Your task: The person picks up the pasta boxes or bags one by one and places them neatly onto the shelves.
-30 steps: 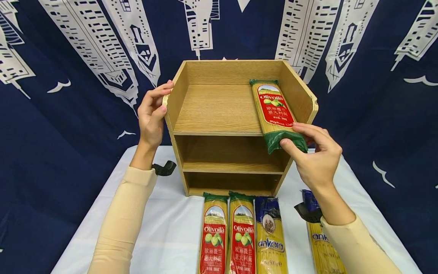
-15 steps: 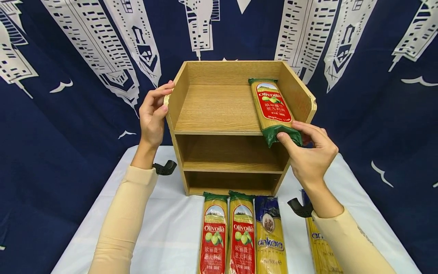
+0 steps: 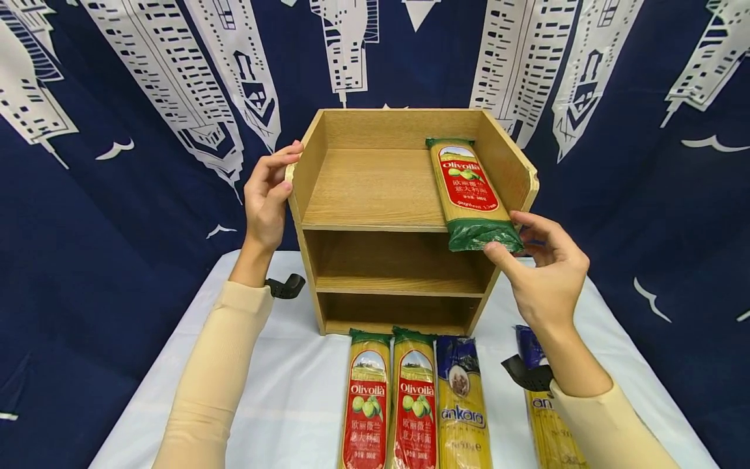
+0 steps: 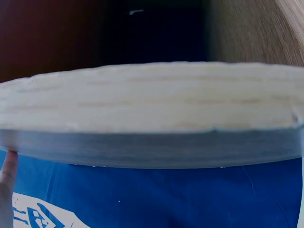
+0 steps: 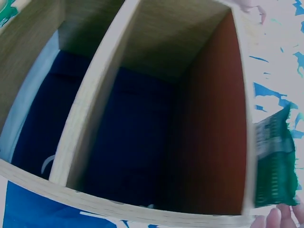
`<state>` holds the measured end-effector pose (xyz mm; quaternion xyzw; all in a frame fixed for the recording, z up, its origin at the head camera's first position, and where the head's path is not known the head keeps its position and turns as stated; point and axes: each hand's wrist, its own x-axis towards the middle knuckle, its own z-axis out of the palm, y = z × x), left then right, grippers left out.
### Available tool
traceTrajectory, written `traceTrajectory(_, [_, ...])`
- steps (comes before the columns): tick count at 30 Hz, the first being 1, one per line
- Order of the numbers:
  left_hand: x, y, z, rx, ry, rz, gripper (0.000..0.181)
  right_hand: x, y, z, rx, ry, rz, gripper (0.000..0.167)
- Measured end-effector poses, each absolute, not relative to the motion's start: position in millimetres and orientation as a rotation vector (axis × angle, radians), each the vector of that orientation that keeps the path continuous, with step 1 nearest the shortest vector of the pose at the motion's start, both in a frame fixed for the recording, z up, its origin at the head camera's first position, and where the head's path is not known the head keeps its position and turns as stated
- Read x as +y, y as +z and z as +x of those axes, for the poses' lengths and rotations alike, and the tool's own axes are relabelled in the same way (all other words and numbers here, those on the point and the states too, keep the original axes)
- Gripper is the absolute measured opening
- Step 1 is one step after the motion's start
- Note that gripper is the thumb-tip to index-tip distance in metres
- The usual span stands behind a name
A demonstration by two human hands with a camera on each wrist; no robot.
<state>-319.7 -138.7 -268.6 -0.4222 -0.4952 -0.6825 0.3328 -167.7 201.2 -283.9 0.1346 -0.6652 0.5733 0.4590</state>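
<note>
head view: wooden shelf (image 3: 398, 292) is gripped by left hand (image 3: 267, 198); green-ended packet (image 3: 469, 185), overhanging top tier (image 3: 375, 189), is touched by half-curled right hand (image 3: 546, 270), pinch unclear; placing seems unfinished, inward push likely needed.

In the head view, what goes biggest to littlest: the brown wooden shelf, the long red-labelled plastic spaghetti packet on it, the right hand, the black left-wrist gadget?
1. Brown wooden shelf
2. Long red-labelled plastic spaghetti packet and right hand: too alike to rank
3. Black left-wrist gadget

Green-ended spaghetti packet (image 3: 467, 185) atop shelf (image 3: 375, 189)
</note>
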Motion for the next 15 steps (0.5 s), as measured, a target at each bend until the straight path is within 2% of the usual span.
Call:
traceTrajectory(10, [-137.9,-268.3,-320.3,-1.276,-1.799,-1.097,0.039,210.6,-306.6,-132.3,-1.373,1.789,0.475,0.063])
traceTrajectory(15, [-137.1,-269.8,-320.9,-1.271,-1.805,-1.091,0.039,201.8,-328.2,-111.5,-1.496,1.899,0.451,0.067])
